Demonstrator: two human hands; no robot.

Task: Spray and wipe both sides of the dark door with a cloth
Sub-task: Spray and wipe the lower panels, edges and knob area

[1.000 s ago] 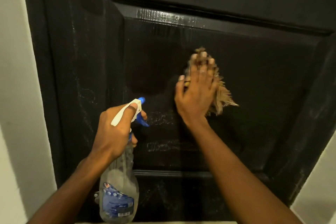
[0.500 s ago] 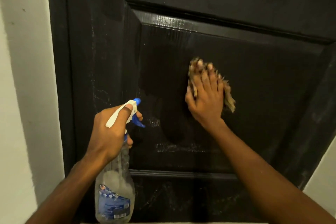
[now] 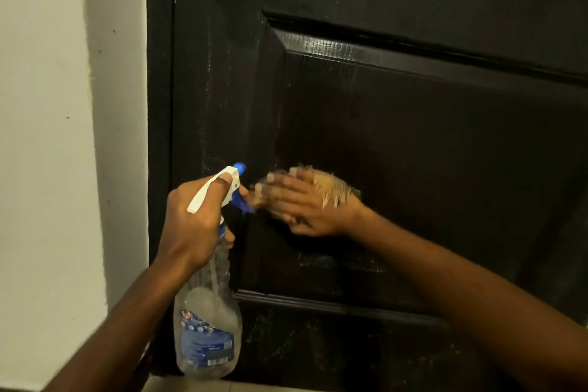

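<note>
Motion blur: right hand (image 3: pixel 306 205); cloth (image 3: pixel 331 187)

Streaked dark door (image 3: pixel 413 137); frayed tan cloth (image 3: pixel 331 189) against its raised panel; clear spray bottle (image 3: pixel 208 328) upright just beside.

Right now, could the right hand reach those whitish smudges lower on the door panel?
Probably yes: the right hand presses the cloth flat on the door just above the smudges, and nothing lies between them.

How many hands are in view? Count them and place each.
2. The left hand grips the spray bottle near the left edge of the door; the right hand presses the cloth against its panel. No others show.
</note>
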